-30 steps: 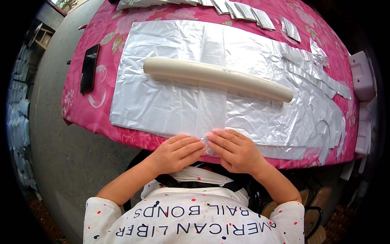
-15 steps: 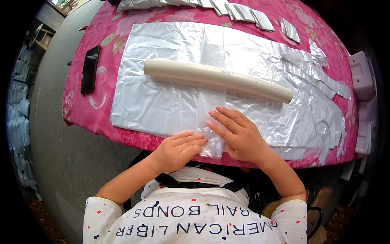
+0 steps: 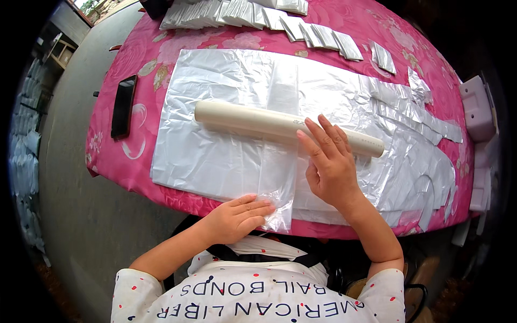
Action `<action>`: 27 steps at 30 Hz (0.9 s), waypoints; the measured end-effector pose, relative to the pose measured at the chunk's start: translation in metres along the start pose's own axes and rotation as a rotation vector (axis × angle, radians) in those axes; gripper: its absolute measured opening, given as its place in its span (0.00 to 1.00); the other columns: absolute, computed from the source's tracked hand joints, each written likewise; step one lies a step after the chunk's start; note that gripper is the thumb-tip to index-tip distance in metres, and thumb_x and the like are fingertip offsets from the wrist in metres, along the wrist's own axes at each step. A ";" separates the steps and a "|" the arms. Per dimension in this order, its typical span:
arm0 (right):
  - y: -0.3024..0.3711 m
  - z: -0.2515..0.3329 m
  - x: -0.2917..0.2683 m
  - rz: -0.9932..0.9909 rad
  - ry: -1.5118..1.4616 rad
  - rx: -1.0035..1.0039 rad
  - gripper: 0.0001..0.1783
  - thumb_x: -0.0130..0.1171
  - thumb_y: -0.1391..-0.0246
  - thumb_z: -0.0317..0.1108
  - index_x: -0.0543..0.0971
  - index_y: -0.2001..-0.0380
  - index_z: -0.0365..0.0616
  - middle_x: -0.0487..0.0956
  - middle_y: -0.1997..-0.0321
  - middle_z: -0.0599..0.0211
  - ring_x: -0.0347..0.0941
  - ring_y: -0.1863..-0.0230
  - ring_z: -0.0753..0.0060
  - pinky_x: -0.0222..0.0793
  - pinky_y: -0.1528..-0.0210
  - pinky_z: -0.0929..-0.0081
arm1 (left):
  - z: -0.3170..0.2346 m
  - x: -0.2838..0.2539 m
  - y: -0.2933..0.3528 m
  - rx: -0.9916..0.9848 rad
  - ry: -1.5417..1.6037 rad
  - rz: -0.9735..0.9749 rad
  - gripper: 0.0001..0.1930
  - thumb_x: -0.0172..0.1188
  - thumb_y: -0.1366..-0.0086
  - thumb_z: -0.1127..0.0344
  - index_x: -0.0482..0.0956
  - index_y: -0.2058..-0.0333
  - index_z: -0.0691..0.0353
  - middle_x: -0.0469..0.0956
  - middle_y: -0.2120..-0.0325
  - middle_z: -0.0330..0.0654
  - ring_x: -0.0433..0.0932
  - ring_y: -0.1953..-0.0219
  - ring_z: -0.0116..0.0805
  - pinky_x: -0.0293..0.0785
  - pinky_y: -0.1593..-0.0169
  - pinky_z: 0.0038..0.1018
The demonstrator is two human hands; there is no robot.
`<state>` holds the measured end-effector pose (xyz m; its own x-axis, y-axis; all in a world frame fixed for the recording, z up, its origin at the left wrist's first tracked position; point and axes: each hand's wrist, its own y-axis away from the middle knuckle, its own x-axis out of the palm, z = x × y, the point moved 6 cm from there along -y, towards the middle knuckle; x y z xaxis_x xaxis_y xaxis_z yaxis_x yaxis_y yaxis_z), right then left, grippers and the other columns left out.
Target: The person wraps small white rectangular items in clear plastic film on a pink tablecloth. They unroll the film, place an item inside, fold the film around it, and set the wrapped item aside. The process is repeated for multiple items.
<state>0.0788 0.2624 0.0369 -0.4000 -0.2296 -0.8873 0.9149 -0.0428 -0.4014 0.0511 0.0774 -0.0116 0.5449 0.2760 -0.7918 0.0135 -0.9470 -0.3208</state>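
A stack of thin white plastic bags (image 3: pixel 188 156) lies spread over the table, its right part cut into handle shapes. Across it rests a cream plastic pipe (image 3: pixel 247 118), slanting down to the right. A narrow folded strip of clear plastic film (image 3: pixel 277 177) runs from the far side to the near edge, passing under the pipe. My left hand (image 3: pixel 237 218) lies flat, fingers stretched over the strip's near end. Over the right half of the pipe my right hand (image 3: pixel 331 161) has its fingers spread; whether the fingertips touch the pipe cannot be told.
Several small folded plastic packets (image 3: pixel 323 36) line the far side of the pink flowered tablecloth (image 3: pixel 177 196). A black phone (image 3: pixel 124 106) lies at the left. Plastic scraps (image 3: pixel 420 89) are at the right, near a pale plastic chair (image 3: pixel 478 110).
My right hand has moved away from the strip's near end, up and right to the pipe. My left hand stays on the strip. The whole view has shifted slightly.
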 end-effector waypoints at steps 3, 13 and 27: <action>-0.020 -0.029 -0.004 -0.049 0.080 0.120 0.23 0.58 0.53 0.30 0.73 0.51 0.45 0.72 0.50 0.63 0.67 0.47 0.60 0.60 0.43 0.63 | -0.001 0.001 -0.001 0.012 -0.025 0.016 0.03 0.52 0.43 0.70 0.70 0.69 0.59 0.74 0.51 0.44 0.72 0.47 0.36 0.63 0.41 0.36; -0.021 -0.029 0.002 0.122 -0.016 -0.119 0.29 0.65 0.61 0.33 0.73 0.51 0.48 0.73 0.60 0.66 0.69 0.59 0.63 0.68 0.56 0.67 | -0.007 0.005 0.001 0.030 -0.082 -0.014 0.01 0.52 0.42 0.71 0.70 0.71 0.57 0.76 0.54 0.41 0.74 0.49 0.33 0.64 0.42 0.35; -0.044 -0.018 0.020 0.330 -0.136 -0.243 0.34 0.57 0.66 0.19 0.71 0.47 0.45 0.65 0.40 0.62 0.55 0.36 0.57 0.57 0.37 0.66 | -0.007 -0.002 0.008 -0.101 0.208 -0.075 0.06 0.55 0.44 0.74 0.70 0.67 0.59 0.76 0.53 0.43 0.74 0.49 0.35 0.66 0.43 0.38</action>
<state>0.0294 0.2775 0.0329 -0.0622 -0.3193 -0.9456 0.9469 0.2806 -0.1570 0.0560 0.0684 -0.0095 0.6998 0.3164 -0.6404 0.1384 -0.9396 -0.3130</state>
